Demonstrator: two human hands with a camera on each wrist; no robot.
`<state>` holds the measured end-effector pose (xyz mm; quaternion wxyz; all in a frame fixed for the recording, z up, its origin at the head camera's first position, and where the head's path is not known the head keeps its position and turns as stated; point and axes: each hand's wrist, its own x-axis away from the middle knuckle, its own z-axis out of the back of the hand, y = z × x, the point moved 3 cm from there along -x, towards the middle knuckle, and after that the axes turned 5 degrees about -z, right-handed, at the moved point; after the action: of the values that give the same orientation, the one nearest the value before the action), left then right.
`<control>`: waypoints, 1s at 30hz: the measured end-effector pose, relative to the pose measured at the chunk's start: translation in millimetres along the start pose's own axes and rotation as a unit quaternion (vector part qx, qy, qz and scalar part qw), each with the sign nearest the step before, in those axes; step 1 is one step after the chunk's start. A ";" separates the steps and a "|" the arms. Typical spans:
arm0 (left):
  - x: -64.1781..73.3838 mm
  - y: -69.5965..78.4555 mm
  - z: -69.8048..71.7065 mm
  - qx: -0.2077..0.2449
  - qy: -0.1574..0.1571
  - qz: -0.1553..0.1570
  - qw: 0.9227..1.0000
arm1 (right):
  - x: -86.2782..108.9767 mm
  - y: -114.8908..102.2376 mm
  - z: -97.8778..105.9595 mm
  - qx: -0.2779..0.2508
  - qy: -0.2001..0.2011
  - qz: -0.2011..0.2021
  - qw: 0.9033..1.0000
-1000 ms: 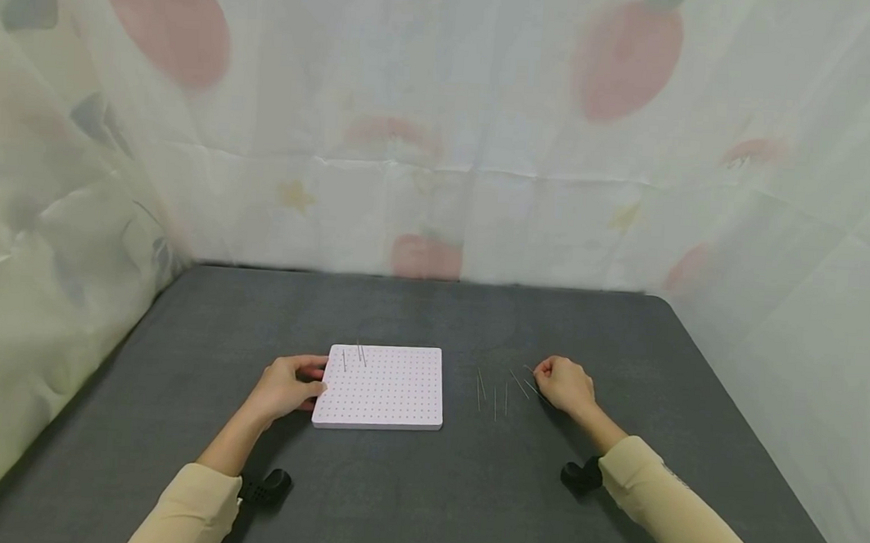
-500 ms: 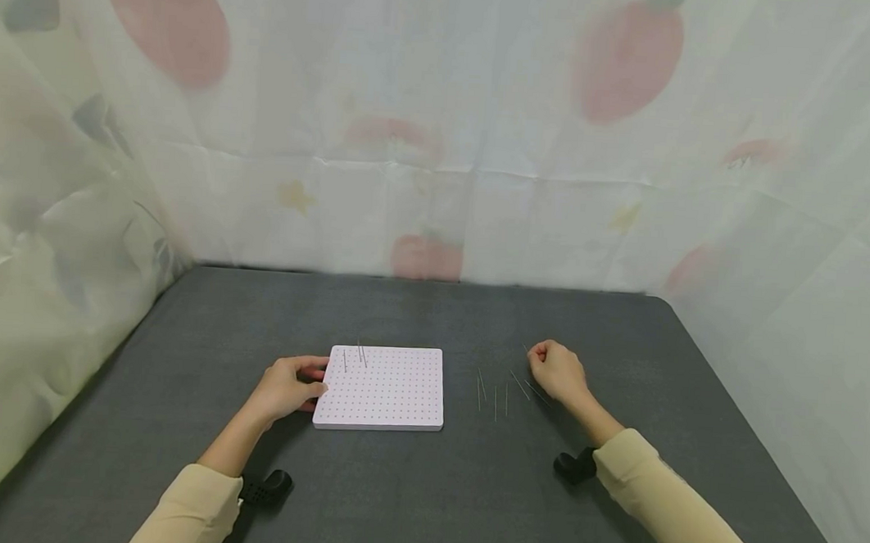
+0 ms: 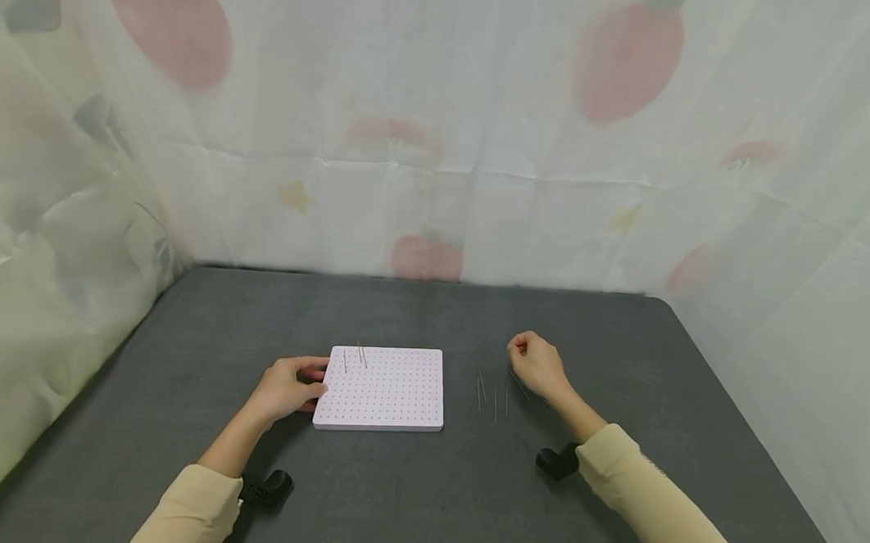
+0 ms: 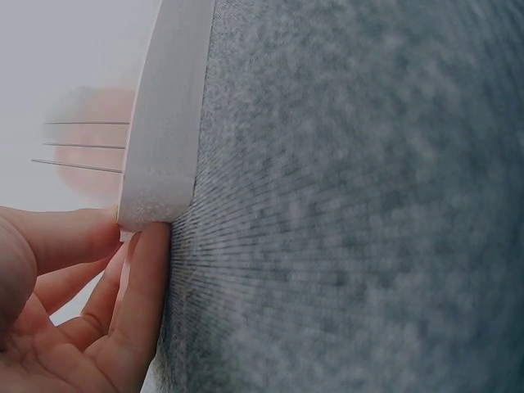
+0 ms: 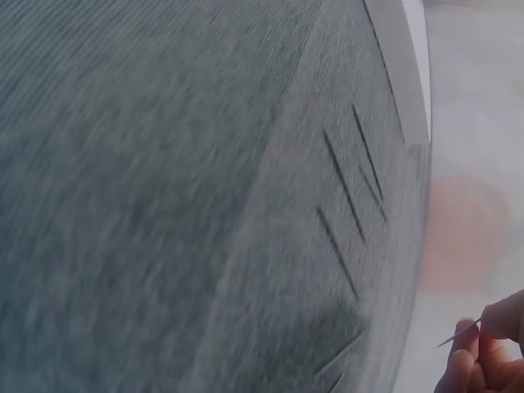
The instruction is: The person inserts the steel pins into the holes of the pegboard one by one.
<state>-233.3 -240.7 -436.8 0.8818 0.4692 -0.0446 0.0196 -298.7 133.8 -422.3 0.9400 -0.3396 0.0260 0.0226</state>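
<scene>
A white pegboard (image 3: pixel 387 396) with rows of small holes lies on the dark table. Three thin metal pins (image 4: pixel 86 124) stand in it near its far left corner. My left hand (image 3: pixel 284 390) grips the board's left edge, thumb at the top face and fingers along the side. My right hand (image 3: pixel 538 365) is raised right of the board, thumb and fingertips pinching one thin metal pin (image 5: pixel 458 333), which shows clearly in the right wrist view. Between board and right hand, several loose pins (image 5: pixel 344 187) lie on the table, some partly covered by the hand in the head view.
The dark grey table (image 3: pixel 408 500) reaches back to a pale curtain (image 3: pixel 511 226) with fruit prints. More curtain hangs along both sides. A black wrist camera (image 3: pixel 267 489) sits at the left cuff and another black wrist camera (image 3: pixel 558 461) at the right.
My right hand has lifted off the table with the pin and moved left and farther back, toward the board. My left hand and the board have stayed in place.
</scene>
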 end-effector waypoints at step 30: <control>-1.7 -0.9 0.2 -0.003 0.000 0.004 1.000 | 2.4 -82.2 -53.8 -0.111 -0.010 0.076 0.991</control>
<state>-234.9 -241.3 -437.6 0.8829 0.4666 -0.0467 0.0233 -293.1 36.4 -411.4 0.8922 -0.4385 0.0398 0.1002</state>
